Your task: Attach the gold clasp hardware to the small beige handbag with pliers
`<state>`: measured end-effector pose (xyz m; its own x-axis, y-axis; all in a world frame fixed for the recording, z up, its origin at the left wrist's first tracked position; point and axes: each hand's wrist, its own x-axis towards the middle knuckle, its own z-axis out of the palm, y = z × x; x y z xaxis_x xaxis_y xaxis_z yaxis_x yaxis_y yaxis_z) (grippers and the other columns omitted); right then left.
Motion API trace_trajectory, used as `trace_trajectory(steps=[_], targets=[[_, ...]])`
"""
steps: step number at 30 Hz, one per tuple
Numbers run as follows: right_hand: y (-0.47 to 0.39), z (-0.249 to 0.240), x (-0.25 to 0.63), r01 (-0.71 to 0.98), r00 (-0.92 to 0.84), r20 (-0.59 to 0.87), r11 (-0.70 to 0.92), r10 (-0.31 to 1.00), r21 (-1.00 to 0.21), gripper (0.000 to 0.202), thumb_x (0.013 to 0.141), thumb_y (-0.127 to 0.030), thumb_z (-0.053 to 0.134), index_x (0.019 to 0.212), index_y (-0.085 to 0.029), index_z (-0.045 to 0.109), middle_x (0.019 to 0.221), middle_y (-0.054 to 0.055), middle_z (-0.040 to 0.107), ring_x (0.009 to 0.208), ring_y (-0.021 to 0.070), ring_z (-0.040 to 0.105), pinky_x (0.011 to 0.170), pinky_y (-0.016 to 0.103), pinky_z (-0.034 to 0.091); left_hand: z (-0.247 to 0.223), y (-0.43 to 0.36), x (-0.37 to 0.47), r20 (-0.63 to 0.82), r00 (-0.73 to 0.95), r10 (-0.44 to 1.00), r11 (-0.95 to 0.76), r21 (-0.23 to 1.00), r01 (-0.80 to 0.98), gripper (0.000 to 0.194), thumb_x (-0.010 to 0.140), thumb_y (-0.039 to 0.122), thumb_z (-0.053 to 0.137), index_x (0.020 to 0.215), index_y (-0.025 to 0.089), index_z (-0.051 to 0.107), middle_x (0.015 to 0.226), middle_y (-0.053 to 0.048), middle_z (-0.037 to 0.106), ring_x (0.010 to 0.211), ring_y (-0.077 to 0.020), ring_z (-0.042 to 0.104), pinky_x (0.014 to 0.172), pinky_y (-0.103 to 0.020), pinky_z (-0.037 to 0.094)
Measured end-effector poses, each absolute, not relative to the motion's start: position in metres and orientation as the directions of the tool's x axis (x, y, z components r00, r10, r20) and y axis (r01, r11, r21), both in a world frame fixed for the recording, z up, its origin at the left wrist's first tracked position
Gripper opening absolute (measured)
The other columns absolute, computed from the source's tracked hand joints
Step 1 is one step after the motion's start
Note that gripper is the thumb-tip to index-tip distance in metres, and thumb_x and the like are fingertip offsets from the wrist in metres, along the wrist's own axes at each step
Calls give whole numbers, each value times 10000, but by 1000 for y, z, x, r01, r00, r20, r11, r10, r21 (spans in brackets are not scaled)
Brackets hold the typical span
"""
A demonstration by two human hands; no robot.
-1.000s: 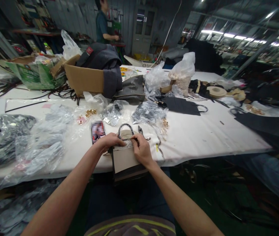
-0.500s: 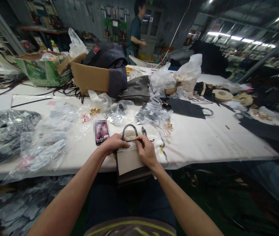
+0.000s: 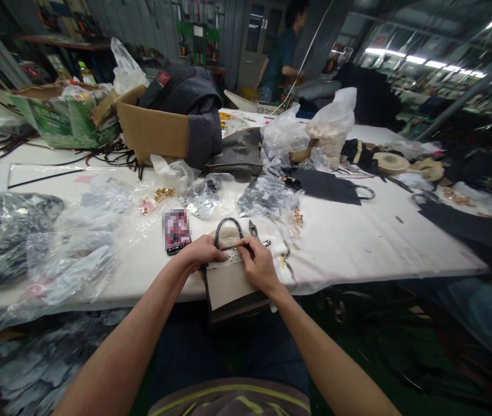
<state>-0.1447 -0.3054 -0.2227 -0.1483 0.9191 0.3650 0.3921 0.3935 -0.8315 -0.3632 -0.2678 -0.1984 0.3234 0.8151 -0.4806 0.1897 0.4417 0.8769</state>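
Hands at the top of a small bag

Behind the counter [image 3: 358, 242], the person in the dark top [image 3: 281, 58] has walked further right since the earlier frames, while both hands have stayed on the small beige bag [image 3: 230, 283]. It sits at the counter's near edge, its dark handle [image 3: 228, 224] arching up. Left hand [image 3: 200, 253] has its fingers closed over the bag's top-left corner. Right hand [image 3: 259, 267] pinches a thin dark piece at the top edge. A phone [image 3: 177, 231] lies just left; pliers [image 3: 254, 230] lie just behind.
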Motion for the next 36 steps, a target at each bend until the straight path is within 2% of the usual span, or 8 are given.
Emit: trace_trajectory(steps=[5, 12, 15, 17, 19, 22, 25, 36], targets=[[-305, -225, -142, 399, -149, 348, 378, 926, -835, 167, 1103, -345, 626, 1111, -234, 751, 1085, 78, 789, 1001, 274, 729, 957, 412, 571, -199, -273, -361, -442, 287, 850, 385, 893, 235, 355, 576, 240, 839, 907, 116, 810, 808, -49, 757, 702, -184, 631, 639, -285, 448], [-297, -198, -139, 398, -148, 325, 357, 934, -845, 162, 1095, -342, 627, 1110, -223, 736, 1026, 61, 786, 865, 229, 704, 821, 366, 553, -195, -269, -359, -462, 287, 839, 398, 881, 256, 263, 564, 190, 810, 818, 138, 765, 759, -34, 728, 677, -180, 609, 638, -288, 446], [-275, -172, -160, 391, -201, 441, 484, 875, -783, 164, 1117, -334, 599, 1130, -222, 718, 1062, 70, 784, 940, 230, 720, 900, 370, 552, -200, -266, -360, -483, 277, 830, 399, 863, 310, 201, 590, 208, 811, 760, 162, 714, 694, -10, 667, 620, -159, 542, 590, -289, 390], [-251, -158, -188, 371, -325, 499, 593, 804, -714, 160, 1130, -313, 573, 1130, -226, 707, 1117, 81, 786, 1058, 244, 723, 983, 378, 540, -203, -265, -361, -488, 241, 839, 394, 850, 350, 201, 601, 212, 821, 750, 175, 690, 676, -3, 640, 620, -159, 522, 577, -290, 368], [-222, -151, -223, 352, -478, 441, 626, 759, -696, 157, 1138, -269, 544, 1125, -229, 696, 1153, 75, 793, 1088, 234, 714, 996, 360, 528, -205, -264, -361, -459, 190, 868, 368, 852, 373, 249, 587, 174, 827, 807, 176, 713, 733, -19, 681, 691, -184, 570, 603, -290, 408], [-184, -155, -273, 419, -708, 169, 600, 686, -682, 131, 1123, -201, 574, 1120, -217, 704, 1142, 60, 807, 1013, 211, 697, 933, 320, 509, -204, -263, -360, -404, 137, 904, 317, 850, 421, 350, 572, 147, 856, 900, 180, 739, 879, -45, 746, 817, -224, 640, 656, -295, 475], [-161, -166, -302, 476, -797, -13, 614, 604, -630, 109, 1089, -158, 631, 1114, -204, 726, 1128, 63, 811, 952, 200, 678, 864, 295, 483, -202, -261, -362, -433, 135, 891, 306, 794, 525, 318, 598, 207, 891, 865, 179, 722, 895, -47, 737, 831, -239, 656, 646, -306, 467], [-155, -178, -313, 495, -833, -87, 667, 546, -557, 136, 1015, -114, 708, 1115, -194, 752, 1073, 35, 814, 844, 166, 611, 808, 263, 458, -207, -259, -365, -426, 153, 892, 284, 789, 545, 329, 593, 198, 898, 885, 166, 747, 943, -65, 757, 867, -251, 662, 658, -311, 446]])
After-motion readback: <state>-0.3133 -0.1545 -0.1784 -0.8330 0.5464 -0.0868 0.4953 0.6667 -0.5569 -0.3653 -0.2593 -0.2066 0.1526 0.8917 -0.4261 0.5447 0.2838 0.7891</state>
